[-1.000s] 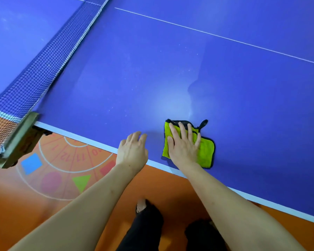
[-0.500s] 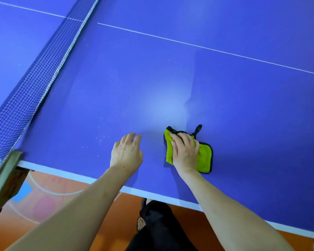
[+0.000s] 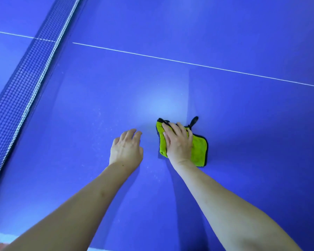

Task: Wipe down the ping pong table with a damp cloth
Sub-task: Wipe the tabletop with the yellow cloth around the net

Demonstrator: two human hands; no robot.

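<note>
Forearms reached in bare from the near edge, where a pale border strip (image 3: 0,237) of the blue surface (image 3: 243,124) showed at the bottom left. Both arms stretched forward over the playing area toward the cloth. Left of the cloth and apart from it, the left hand (image 3: 126,148) lay palm down, its fingers (image 3: 129,134) loosely extended and close together, holding nothing; whether the palm actually touched the surface could not be told. The right hand (image 3: 178,142) pressed flat on top of the cloth (image 3: 199,151), its fingers (image 3: 172,128) straight and slightly spread, reaching to the cloth's far edge without curling round it. That cloth, yellow-green with a dark trim, lay flat on the surface, its right part uncovered beside the hand. A small dark hanging loop (image 3: 194,121) stuck out from the cloth's far right corner and rested on the blue. Just beyond the cloth a soft bright glare spot sat on the surface, and faint pale specks were scattered to the cloth's left. Farther beyond the cloth a thin white line (image 3: 188,63) crossed the surface. Well to the cloth's left, the dark mesh net (image 3: 25,78) with its white top band ran away diagonally toward the far side.
</note>
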